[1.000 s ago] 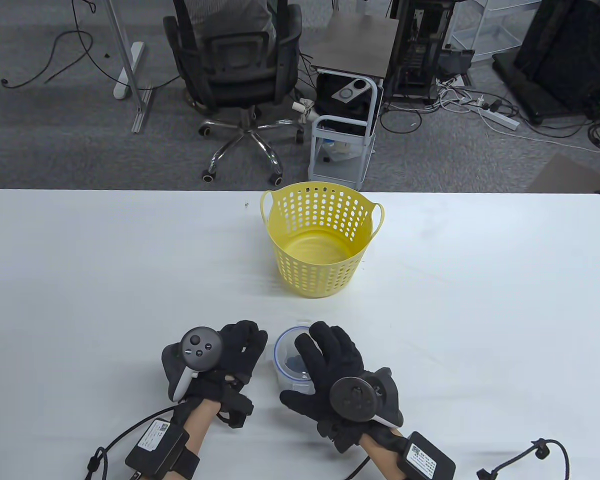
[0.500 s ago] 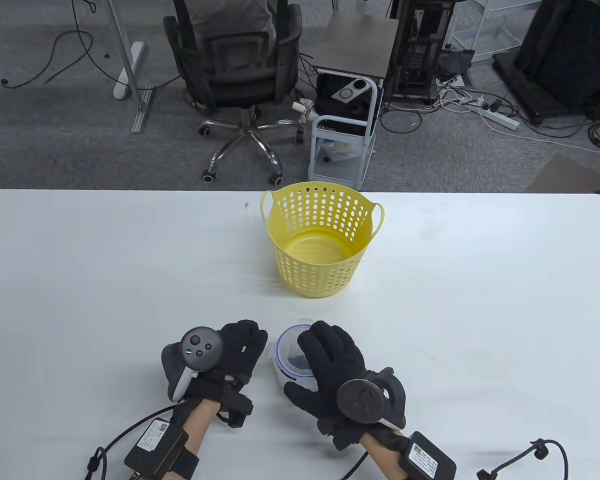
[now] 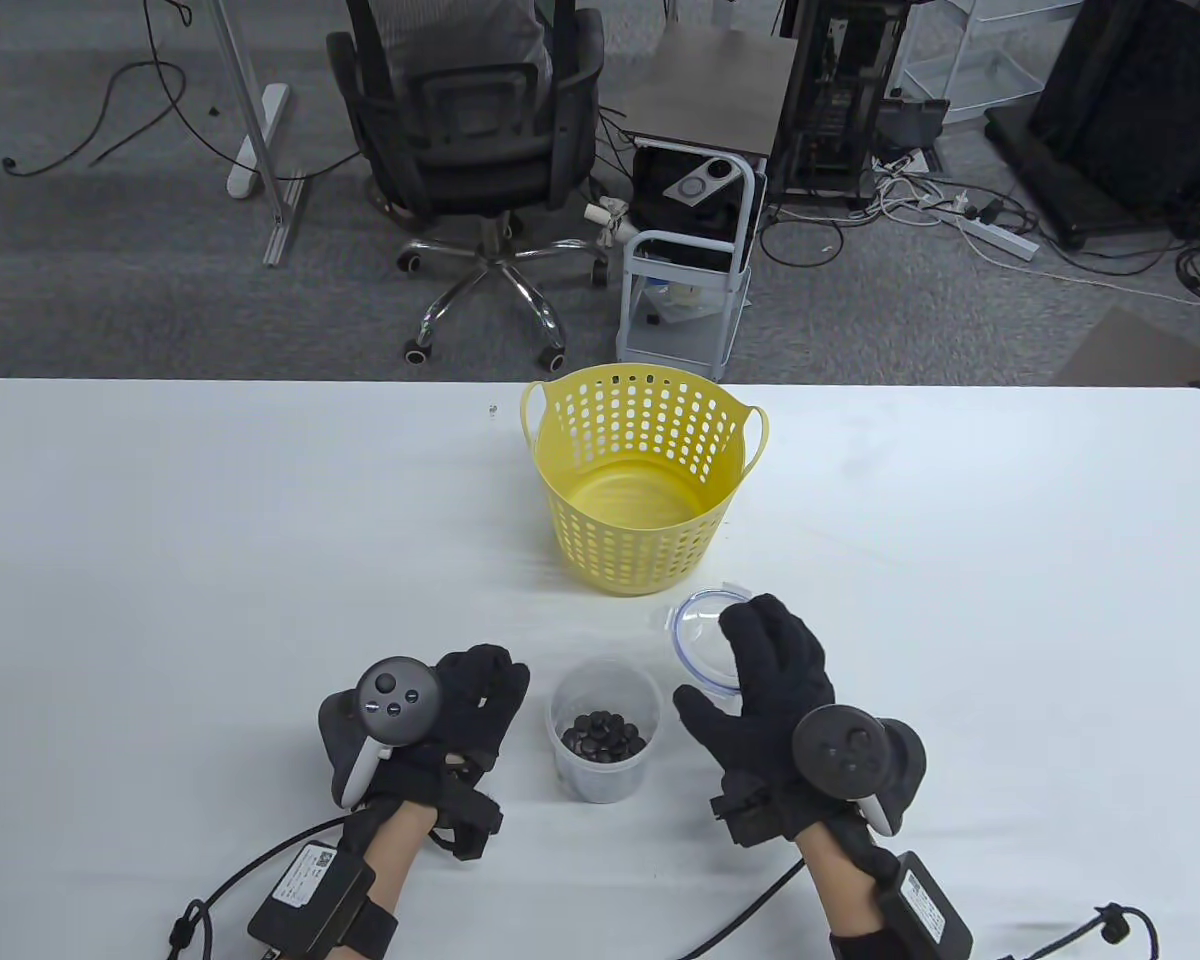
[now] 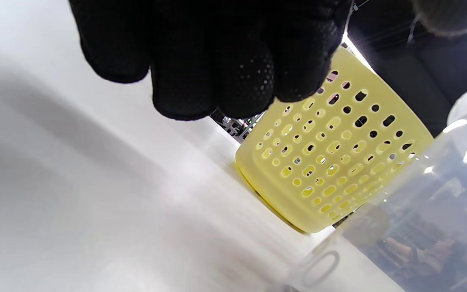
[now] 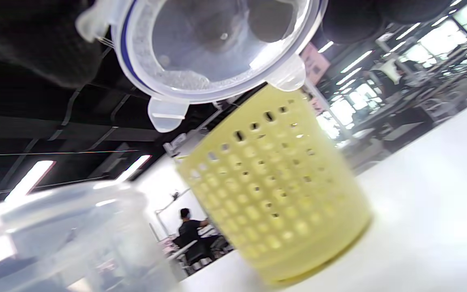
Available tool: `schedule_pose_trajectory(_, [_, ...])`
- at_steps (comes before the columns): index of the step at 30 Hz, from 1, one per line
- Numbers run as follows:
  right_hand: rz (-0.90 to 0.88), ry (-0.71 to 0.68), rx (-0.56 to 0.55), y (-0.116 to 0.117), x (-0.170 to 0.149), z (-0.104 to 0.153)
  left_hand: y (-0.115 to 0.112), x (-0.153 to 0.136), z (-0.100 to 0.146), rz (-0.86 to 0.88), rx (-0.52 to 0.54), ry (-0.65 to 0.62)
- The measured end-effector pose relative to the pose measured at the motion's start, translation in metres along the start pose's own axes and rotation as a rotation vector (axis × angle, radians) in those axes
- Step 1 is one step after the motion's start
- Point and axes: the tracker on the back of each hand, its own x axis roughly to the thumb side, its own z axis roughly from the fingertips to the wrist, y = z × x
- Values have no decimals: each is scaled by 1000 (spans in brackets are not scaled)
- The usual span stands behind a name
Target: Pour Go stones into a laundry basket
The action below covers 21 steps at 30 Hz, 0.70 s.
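Observation:
A yellow perforated laundry basket [image 3: 645,480] stands upright at the table's middle; it also shows in the left wrist view [image 4: 330,158] and the right wrist view [image 5: 274,190]. A clear plastic jar [image 3: 605,742] of black Go stones [image 3: 608,735] stands open near the front edge. My right hand [image 3: 775,690] holds the jar's clear, blue-ringed lid [image 3: 705,632], seen from below in the right wrist view [image 5: 217,44], above the table right of the jar. My left hand [image 3: 460,715] rests curled beside the jar's left, apart from it.
The white table [image 3: 160,560] has a tiny object [image 3: 492,409] near its far edge. An office chair [image 3: 480,140] and a small cart [image 3: 690,270] stand on the floor beyond. A black cable [image 3: 1100,925] lies at the front right.
My right hand lifted the lid off the jar and moved it right and away, uncovering the Go stones. My left hand barely moved.

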Motion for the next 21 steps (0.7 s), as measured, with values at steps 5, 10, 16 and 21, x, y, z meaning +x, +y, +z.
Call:
schedule_pose_trajectory(5, [126, 126, 26, 0, -34, -6, 0, -3, 0, 4, -7, 16])
schedule_pose_trajectory(10, [216, 250, 116, 7, -61, -8, 0, -7, 0, 9, -8, 31])
schedule_pose_trajectory(16, [335, 350, 274, 24, -77, -5, 1, -9, 0, 7, -8, 45])
schedule_pose_trajectory(21, [451, 459, 464, 36, -85, -4, 2, -10, -1, 9, -18, 52])
